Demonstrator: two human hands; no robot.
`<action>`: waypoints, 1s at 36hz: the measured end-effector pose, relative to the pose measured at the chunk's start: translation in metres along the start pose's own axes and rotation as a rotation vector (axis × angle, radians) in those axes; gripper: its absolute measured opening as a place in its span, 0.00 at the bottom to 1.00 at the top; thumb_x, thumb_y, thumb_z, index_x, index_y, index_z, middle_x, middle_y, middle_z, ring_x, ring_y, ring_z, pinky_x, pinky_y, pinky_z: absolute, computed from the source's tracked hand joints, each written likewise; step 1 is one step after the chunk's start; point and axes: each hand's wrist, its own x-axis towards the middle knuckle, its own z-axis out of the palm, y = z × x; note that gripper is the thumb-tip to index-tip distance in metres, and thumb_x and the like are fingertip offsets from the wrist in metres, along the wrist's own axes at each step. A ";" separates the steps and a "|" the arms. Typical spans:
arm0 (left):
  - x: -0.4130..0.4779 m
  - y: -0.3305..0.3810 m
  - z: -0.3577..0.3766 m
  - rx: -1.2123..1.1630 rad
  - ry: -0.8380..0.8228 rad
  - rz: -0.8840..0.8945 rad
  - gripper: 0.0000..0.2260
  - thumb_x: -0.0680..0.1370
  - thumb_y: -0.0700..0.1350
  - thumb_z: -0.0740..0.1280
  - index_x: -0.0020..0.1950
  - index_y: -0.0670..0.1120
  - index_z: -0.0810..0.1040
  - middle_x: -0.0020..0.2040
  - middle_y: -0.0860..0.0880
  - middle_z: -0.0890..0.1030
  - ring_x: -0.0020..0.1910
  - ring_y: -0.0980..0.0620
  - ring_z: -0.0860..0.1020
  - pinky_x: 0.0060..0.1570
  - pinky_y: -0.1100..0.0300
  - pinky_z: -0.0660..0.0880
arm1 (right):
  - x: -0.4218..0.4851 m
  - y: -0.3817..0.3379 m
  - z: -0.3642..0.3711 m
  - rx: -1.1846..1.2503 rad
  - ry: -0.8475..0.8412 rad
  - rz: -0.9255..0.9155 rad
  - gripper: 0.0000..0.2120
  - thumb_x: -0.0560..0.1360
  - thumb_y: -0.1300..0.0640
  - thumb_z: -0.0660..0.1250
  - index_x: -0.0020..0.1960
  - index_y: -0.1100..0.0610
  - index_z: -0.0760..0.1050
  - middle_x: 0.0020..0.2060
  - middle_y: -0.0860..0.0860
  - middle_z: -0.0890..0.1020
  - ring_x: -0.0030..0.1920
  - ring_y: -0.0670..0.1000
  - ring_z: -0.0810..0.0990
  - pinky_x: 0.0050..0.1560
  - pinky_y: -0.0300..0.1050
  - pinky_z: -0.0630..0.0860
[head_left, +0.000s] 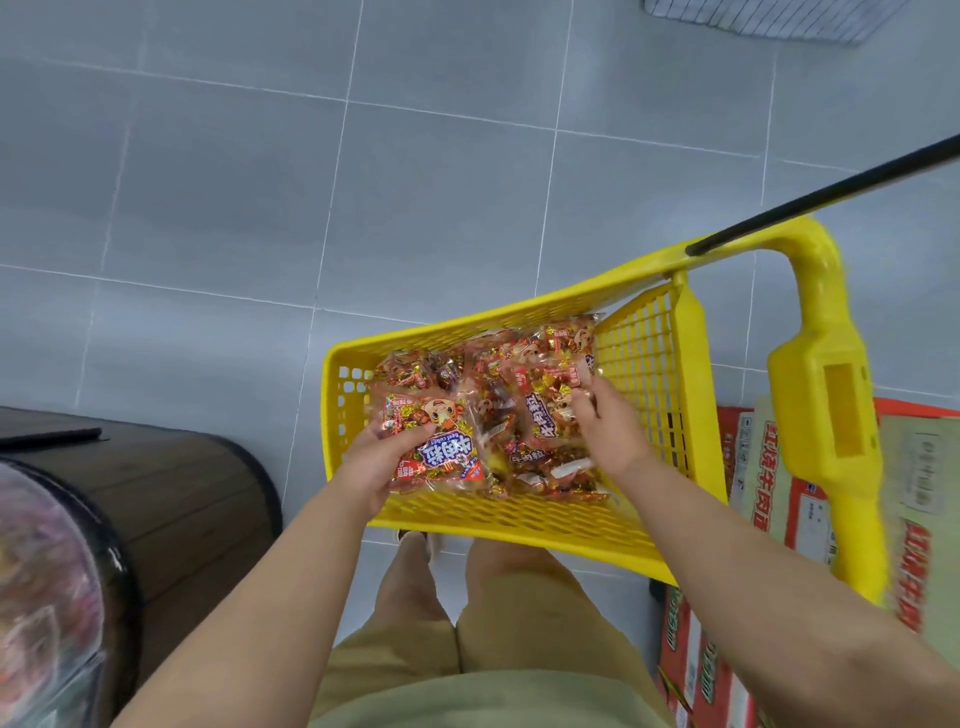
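A yellow plastic shopping basket (498, 525) stands on the grey tiled floor in front of me, holding several clear bags of red and gold wrapped snacks. My left hand (374, 462) grips the near-left bag (436, 447) by its left edge, thumb on top. My right hand (608, 426) reaches into the basket and pinches another snack bag (550, 395) on the right side. More bags (415, 366) lie at the basket's far end.
The basket's yellow pull handle (826, 415) and a black rod (831, 192) rise at the right. Red and green cartons (779, 499) are stacked behind it. A dark wooden round stand (171, 499) with a clear domed bin (47, 587) is at the left.
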 end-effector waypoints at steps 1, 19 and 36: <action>-0.006 0.002 -0.003 -0.022 0.011 0.018 0.23 0.71 0.42 0.75 0.64 0.46 0.74 0.54 0.41 0.83 0.52 0.41 0.82 0.46 0.48 0.78 | -0.004 -0.011 -0.001 0.095 0.021 0.008 0.07 0.81 0.55 0.54 0.52 0.54 0.70 0.37 0.44 0.71 0.32 0.48 0.69 0.31 0.43 0.65; -0.162 -0.013 -0.173 -0.583 0.177 0.439 0.06 0.75 0.41 0.68 0.51 0.47 0.79 0.40 0.48 0.85 0.33 0.51 0.83 0.29 0.60 0.77 | -0.102 -0.232 0.113 0.698 -0.575 0.064 0.05 0.77 0.53 0.65 0.50 0.54 0.73 0.29 0.47 0.80 0.25 0.45 0.76 0.26 0.40 0.74; -0.298 -0.217 -0.421 -0.945 0.530 0.561 0.22 0.63 0.48 0.76 0.56 0.48 0.77 0.42 0.53 0.86 0.35 0.55 0.83 0.31 0.61 0.76 | -0.326 -0.309 0.362 0.330 -1.007 0.044 0.21 0.68 0.64 0.72 0.55 0.52 0.67 0.50 0.56 0.81 0.40 0.53 0.80 0.39 0.45 0.80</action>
